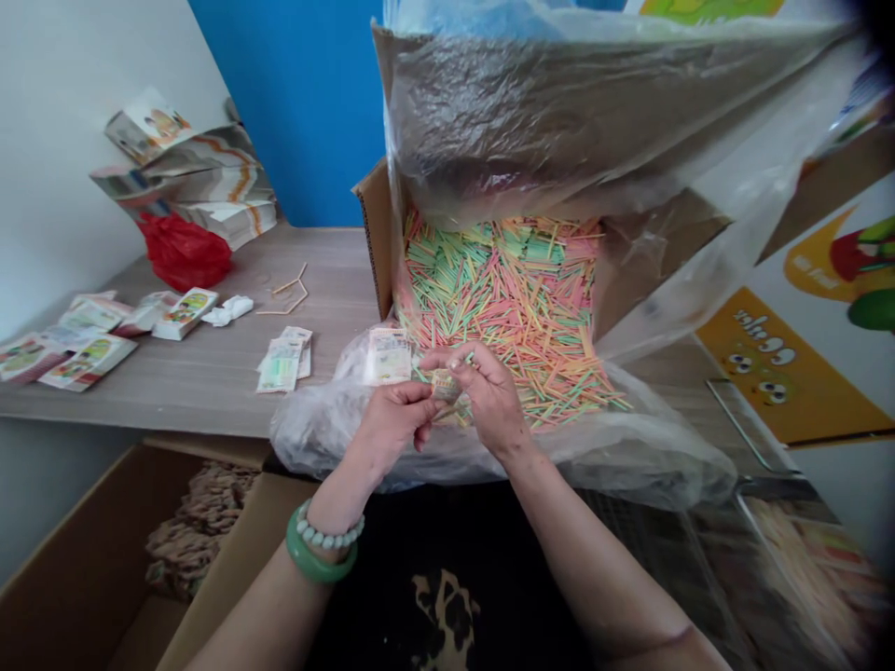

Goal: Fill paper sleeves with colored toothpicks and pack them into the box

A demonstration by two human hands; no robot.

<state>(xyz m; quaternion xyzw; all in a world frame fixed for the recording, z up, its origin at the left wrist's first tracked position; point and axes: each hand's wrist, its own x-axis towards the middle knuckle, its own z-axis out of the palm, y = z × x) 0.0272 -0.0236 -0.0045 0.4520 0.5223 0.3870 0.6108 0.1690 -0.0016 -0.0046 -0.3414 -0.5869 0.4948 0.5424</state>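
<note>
My left hand [395, 424] pinches the edge of a small printed plastic packet [445, 384]. My right hand [495, 401] is curled at the packet's other side, thumb and fingers closed on a few short coloured sticks [470, 358] whose green ends show. How far the sticks reach into the packet is hidden by the fingers. Both hands are over the front edge of a cardboard box [374, 242] lined with clear plastic and heaped with thin green, pink, yellow and orange sticks [503, 298]. Just left of my hands, more printed packets [390, 356] lie on the plastic.
Another small pile of packets [283, 362] lies on the grey table [210, 391]. Farther left are printed card boxes [185, 313], a red plastic bag [183, 252] and a crumpled tissue [227, 310]. Below, an open carton [76, 531] holds brownish bundles. The plastic liner [643, 447] drapes over the table edge.
</note>
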